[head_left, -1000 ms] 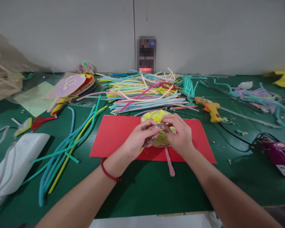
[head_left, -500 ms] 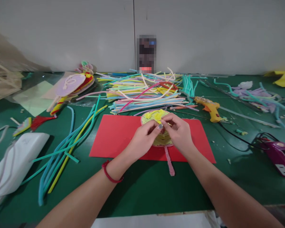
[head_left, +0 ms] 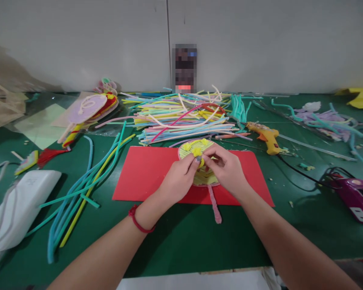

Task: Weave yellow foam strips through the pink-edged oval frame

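Green cutting-mat table [head_left: 181, 245] fills the lower frame, grey wall behind. On it, centre, a flat red card sheet [head_left: 142, 175], probably laid down as a clean work surface under the piece. Just beyond it, upper centre, a wide heap of pastel fuzzy craft stems [head_left: 181, 114], within arm's reach of the person. A loose bundle of long blue, teal and yellow stems [head_left: 84, 185] trails to lower left, beside a white plastic device [head_left: 21, 205] at the left edge. Upper left, a stack of finished round fans [head_left: 90, 106], set well apart from the work. Right of centre, a yellow glue gun [head_left: 268, 137] lies on its side, nozzle pointing away from the hands; at far right, a purple device with black cable [head_left: 355, 195]. In the middle of the frame, on the far edge of the red sheet, a round yellow woven-stem fan with a pink fuzzy handle [head_left: 201, 177] lies flat, handle toward the person, so neither hand needs to carry it. The left hand [head_left: 177, 182], with a red cord bracelet [head_left: 137, 219] on its wrist, has thumb and forefinger pinched on a small yellow stem bit [head_left: 201, 162] over the fan's face. The right hand [head_left: 228, 171] meets it from the other side, fingertips drawn together close against the same spot; whether it grips the bit or only steadies it I cannot tell. Small yellow flower shapes [head_left: 196, 150] sit on the fan's upper part.
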`<action>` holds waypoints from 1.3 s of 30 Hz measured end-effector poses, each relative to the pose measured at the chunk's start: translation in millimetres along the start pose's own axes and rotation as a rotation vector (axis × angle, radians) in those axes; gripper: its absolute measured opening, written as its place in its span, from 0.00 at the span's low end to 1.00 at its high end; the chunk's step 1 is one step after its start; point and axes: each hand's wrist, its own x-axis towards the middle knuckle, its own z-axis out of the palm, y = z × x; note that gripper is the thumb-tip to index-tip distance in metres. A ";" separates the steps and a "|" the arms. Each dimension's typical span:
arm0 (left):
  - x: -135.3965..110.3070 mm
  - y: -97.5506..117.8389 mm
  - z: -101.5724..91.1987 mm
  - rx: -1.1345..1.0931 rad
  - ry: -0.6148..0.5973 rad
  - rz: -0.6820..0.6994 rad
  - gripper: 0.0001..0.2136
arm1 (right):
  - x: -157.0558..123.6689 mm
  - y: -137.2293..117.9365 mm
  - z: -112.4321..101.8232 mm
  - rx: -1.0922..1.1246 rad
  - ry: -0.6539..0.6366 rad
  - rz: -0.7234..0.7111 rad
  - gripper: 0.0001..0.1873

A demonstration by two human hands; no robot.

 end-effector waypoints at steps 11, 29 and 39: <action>2.5 -5.9 0.9 -0.067 -0.026 0.036 0.13 | -1.3 -1.8 1.9 0.026 -0.041 0.057 0.07; -2.0 -3.0 3.7 0.153 0.111 -0.008 0.10 | -0.8 1.5 3.4 -0.115 -0.016 0.021 0.09; -1.1 -7.4 2.2 0.225 0.151 0.055 0.08 | -2.5 -0.1 4.4 -0.206 -0.015 -0.061 0.07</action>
